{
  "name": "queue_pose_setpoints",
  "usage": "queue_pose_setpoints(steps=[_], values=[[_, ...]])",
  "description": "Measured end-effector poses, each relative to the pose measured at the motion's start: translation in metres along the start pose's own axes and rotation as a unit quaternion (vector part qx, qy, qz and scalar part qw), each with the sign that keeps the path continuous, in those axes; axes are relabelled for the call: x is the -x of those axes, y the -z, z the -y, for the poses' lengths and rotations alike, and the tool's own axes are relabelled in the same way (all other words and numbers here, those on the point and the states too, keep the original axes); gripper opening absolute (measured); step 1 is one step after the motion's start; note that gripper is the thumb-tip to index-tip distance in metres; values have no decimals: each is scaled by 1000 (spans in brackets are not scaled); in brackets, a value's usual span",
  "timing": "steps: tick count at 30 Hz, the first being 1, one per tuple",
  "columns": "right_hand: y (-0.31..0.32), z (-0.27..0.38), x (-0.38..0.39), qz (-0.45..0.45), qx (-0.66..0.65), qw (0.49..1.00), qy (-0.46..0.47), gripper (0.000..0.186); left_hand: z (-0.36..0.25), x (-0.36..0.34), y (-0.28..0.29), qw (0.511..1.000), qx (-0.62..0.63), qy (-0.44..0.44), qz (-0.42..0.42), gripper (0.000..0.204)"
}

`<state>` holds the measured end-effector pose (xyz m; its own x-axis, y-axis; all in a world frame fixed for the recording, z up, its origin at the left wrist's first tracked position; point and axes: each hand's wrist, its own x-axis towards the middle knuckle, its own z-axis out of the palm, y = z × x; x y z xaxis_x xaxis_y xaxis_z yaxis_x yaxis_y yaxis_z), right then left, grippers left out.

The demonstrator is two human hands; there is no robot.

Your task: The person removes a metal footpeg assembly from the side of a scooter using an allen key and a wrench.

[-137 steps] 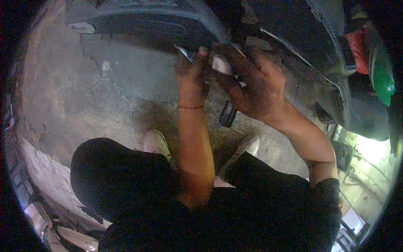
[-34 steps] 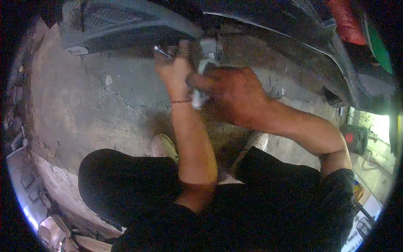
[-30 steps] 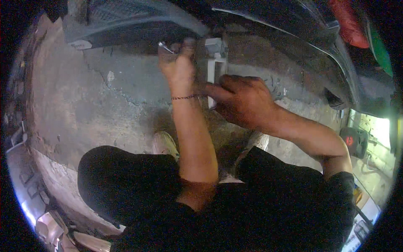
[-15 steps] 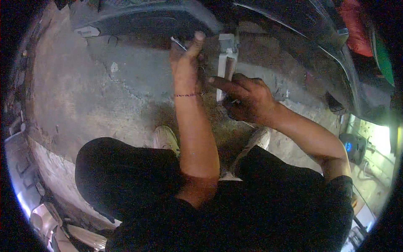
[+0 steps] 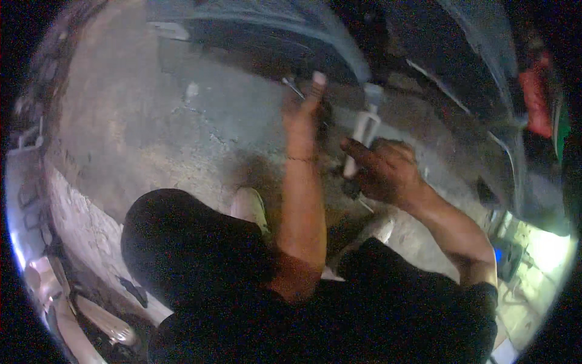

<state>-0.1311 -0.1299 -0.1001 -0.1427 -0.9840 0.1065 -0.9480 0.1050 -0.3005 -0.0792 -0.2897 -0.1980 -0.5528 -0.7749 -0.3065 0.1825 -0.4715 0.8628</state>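
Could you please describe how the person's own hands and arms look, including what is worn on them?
Both the left hand and the right hand are without gloves. A thin, dark bracelet circles the left wrist; none shows on the right. The right forearm is bare up to a short black sleeve. The left sleeve blends into the dark clothing.

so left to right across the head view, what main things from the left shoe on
Left shoe, left hand holding a thin metal tool, right hand, red bundle, green object. The pale frame-shaped part overlaps the right hand, so I left it out.
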Motion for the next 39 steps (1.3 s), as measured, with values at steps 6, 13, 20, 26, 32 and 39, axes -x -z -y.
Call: queue_pose_setpoints(steps=[6,13,20,26,32,39], values=[[22,19,-27,-126,-62,989,-52,61,8,-9,-1,996,78,43,11,60],[29,1,-47,-146,43,983,-98,43,-4,-1,-7,996,90,10,25,52],[35,6,-62,-220,-30,958,-180,33,-2,9,-12,985,140,66,73,41],[24,28,-35,-100,-46,977,-183,45,-12,11,-13,951,286,103,59,41],[0,25,-15,-173,-89,977,-91,55,-1,4,-1,961,242,124,-54,31],[-28,14,10,-133,23,991,-19,58,24,-15,20,924,358,132,-9,29]])
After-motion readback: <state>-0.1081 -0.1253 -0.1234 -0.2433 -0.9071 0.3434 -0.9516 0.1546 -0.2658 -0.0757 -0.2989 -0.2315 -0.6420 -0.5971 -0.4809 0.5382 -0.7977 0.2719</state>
